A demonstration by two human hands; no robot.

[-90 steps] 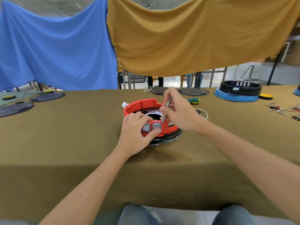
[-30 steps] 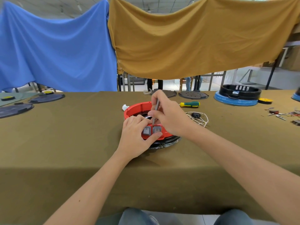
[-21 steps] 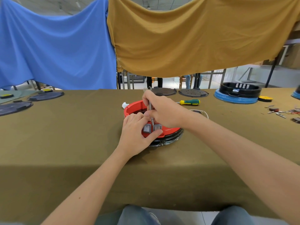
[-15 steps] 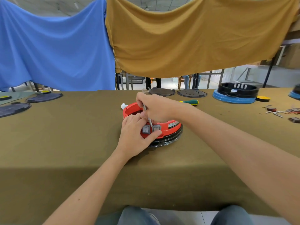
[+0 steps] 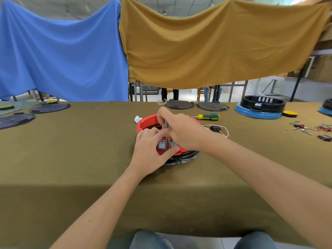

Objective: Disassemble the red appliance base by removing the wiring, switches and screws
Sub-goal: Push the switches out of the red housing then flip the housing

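While both hands cover the red base [image 5: 146, 121] at frame centre, the left hand [image 5: 148, 151] clasps its switches [image 5: 162, 145], the right hand [image 5: 181, 131] pinches a thin tool [image 5: 166, 125], a screwdriver [image 5: 208, 116] lying behind

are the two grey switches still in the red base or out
In: both grey switches sit in the red base front wall, framed by the left hand.

We see the red appliance base [image 5: 146, 122], a round red plastic ring on a black lower rim, lying flat at the middle of the frame. Two grey rocker switches [image 5: 162, 145] sit side by side in its near wall. Loose white wiring [image 5: 223, 131] with a black connector lies just right of it.
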